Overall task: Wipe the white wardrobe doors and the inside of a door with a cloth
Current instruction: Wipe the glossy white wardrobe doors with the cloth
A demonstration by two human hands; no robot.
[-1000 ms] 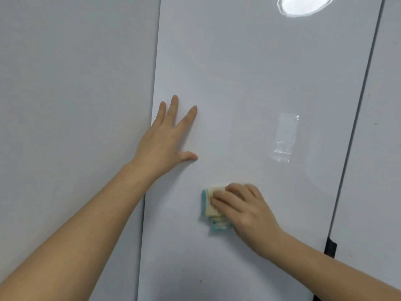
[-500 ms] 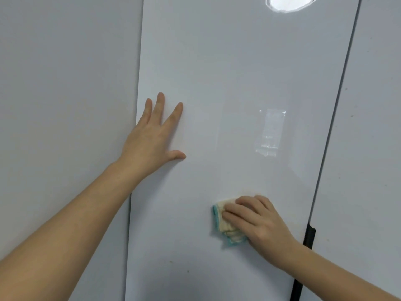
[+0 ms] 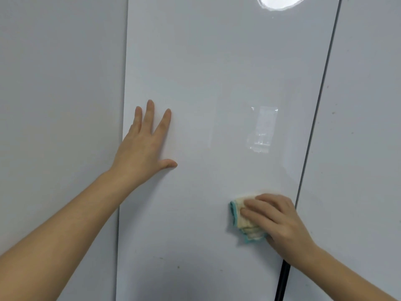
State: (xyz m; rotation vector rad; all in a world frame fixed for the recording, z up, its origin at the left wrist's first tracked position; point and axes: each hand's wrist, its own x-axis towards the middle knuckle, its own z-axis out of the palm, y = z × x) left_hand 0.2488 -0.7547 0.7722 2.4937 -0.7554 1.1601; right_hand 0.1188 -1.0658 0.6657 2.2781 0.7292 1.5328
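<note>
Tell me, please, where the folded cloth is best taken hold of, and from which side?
Probably the folded cloth by its teal-trimmed left edge, from the left: the right hand covers its right part, pressing it flat on the wardrobe door, so only that edge sticks out.

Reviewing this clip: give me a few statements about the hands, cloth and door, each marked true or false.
1. The right hand holds a folded cloth against the middle door. True.
2. The left hand grips the door's edge with curled fingers. False: it lies flat on the door, fingers straight.
3. The cloth is solid red. False: it is cream with a teal edge.
4. A dark speck shows low on the door. True.
</note>
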